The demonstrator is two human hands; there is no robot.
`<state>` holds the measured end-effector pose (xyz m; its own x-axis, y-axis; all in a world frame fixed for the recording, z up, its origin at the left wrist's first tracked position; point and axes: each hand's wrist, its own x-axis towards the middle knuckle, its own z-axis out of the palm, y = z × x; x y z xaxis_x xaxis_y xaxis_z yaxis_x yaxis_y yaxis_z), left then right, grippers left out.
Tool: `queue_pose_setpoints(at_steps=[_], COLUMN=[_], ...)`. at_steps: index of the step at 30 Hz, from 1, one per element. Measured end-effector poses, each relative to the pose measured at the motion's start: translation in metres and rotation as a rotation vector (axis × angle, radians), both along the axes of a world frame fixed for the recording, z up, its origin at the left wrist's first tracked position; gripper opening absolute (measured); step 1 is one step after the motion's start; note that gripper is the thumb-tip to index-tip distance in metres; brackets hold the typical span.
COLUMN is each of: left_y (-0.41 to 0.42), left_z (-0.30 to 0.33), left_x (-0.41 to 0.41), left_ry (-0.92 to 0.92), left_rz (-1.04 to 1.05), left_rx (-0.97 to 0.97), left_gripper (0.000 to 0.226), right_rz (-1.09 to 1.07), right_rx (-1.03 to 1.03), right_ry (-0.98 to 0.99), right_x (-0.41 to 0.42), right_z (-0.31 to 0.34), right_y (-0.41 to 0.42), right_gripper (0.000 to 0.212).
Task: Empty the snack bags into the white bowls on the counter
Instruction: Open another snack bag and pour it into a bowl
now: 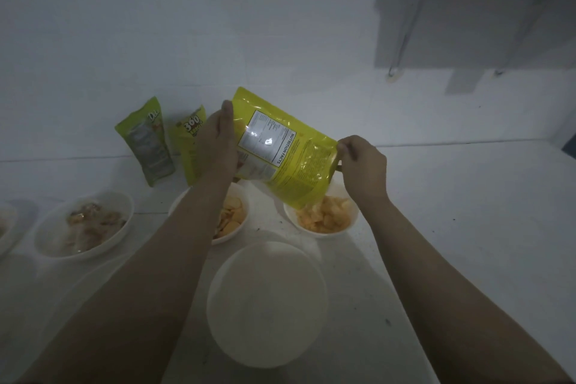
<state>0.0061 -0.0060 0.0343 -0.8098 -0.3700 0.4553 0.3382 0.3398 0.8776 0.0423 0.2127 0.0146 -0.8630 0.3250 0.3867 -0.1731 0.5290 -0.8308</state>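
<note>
While both hands grip the yellow snack bag (280, 153), left hand (218, 143) wrapped round its upper end and right hand (363, 162) pinching a corner, chips spill below the fingers into the right-side white bowl (324, 218).

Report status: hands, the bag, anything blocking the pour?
Both hands, left and right, grip the yellow bag. Bag tipped, chips dropping into the right bowl. Nothing blocking; empty bowl nearest.
</note>
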Motion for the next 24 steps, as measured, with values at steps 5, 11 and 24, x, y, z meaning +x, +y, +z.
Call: queue_pose_setpoints(at_steps=[5, 11, 24], left_y=[0.002, 0.000, 0.020], left_z=[0.002, -0.001, 0.002], left_x=[0.001, 0.003, 0.011], left_ry=[0.028, 0.072, 0.136], left_rz=[-0.012, -0.004, -0.047], left_rx=[-0.017, -0.084, -0.151], left_gripper=[0.048, 0.047, 0.051], right_rz=[0.012, 0.066, 0.244], right_rx=[-0.025, 0.197, 0.183], right_ry=[-0.040, -0.176, -0.036], right_x=[-0.002, 0.000, -0.010], right_z=[0.003, 0.003, 0.045], right_y=[0.003, 0.003, -0.050], right_gripper=[0.017, 0.018, 0.026])
